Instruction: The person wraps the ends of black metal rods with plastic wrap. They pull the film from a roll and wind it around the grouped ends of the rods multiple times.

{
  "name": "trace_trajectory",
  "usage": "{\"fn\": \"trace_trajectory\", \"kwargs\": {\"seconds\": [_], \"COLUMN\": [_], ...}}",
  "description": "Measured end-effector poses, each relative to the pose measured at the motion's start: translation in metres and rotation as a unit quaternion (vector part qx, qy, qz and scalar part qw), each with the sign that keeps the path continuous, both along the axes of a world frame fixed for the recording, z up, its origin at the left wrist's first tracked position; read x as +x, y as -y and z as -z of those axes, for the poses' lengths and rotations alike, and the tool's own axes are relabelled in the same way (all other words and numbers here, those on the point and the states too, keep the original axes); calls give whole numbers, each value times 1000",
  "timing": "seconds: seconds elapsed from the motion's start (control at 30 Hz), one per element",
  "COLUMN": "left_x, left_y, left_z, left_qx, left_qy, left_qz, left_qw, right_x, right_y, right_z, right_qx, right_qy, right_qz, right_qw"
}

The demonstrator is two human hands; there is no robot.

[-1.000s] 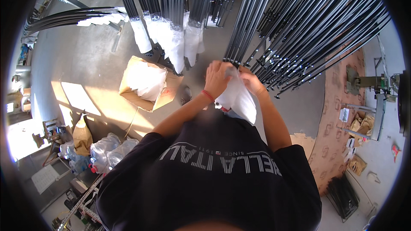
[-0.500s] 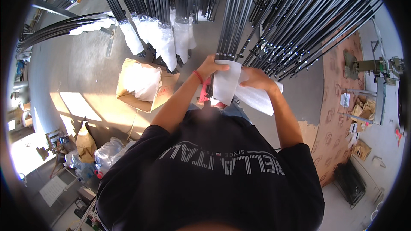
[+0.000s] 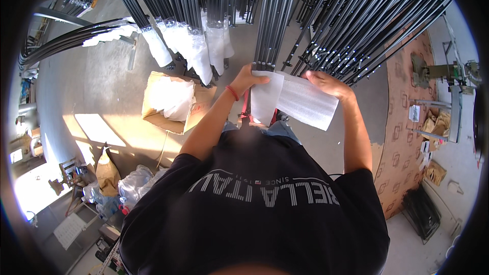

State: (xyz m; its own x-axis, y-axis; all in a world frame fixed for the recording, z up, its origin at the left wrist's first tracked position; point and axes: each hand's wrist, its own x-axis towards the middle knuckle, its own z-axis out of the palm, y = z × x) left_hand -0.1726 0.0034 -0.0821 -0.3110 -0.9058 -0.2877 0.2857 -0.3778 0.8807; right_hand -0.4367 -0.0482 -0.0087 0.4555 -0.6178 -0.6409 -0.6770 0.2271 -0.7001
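The left hand (image 3: 244, 78) pinches the white foam sheet (image 3: 308, 103) against the near end of the bundle of black rods (image 3: 270, 30), with its thumb on top. The right hand (image 3: 331, 86) is at the upper edge of the loose flap; I cannot tell whether its fingers grip this edge or only touch it. The sheet lies between both hands.

In my judgement, the sheet could slip from the rod ends if the left thumb loosens, or become crooked if the flap is pulled unevenly. It may also catch on the other black rods (image 3: 356, 25), which are crowded beyond the right fingers.

Below the hands there is a grey concrete floor (image 3: 107, 84). To the left of the left fingers stands an open cardboard box (image 3: 196, 111) with white material (image 3: 170, 97); beyond it are bundles with white wrapped ends (image 3: 191, 43). Well to the right of the right fingers is a patterned pinkish covering (image 3: 395, 150)
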Motion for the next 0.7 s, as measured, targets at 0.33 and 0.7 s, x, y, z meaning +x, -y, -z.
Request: {"fn": "trace_trajectory", "kwargs": {"seconds": [0.33, 0.7], "left_x": [-1, -11], "left_y": [-1, -22], "left_z": [14, 8], "left_qx": [11, -9], "left_qy": [32, -55], "left_qz": [16, 21], "left_qw": [999, 998], "right_x": [23, 126], "right_y": [-6, 11], "right_z": [7, 65], "right_qx": [-595, -256], "right_qy": [-201, 387], "right_qz": [-96, 305], "right_qw": [773, 832]}}
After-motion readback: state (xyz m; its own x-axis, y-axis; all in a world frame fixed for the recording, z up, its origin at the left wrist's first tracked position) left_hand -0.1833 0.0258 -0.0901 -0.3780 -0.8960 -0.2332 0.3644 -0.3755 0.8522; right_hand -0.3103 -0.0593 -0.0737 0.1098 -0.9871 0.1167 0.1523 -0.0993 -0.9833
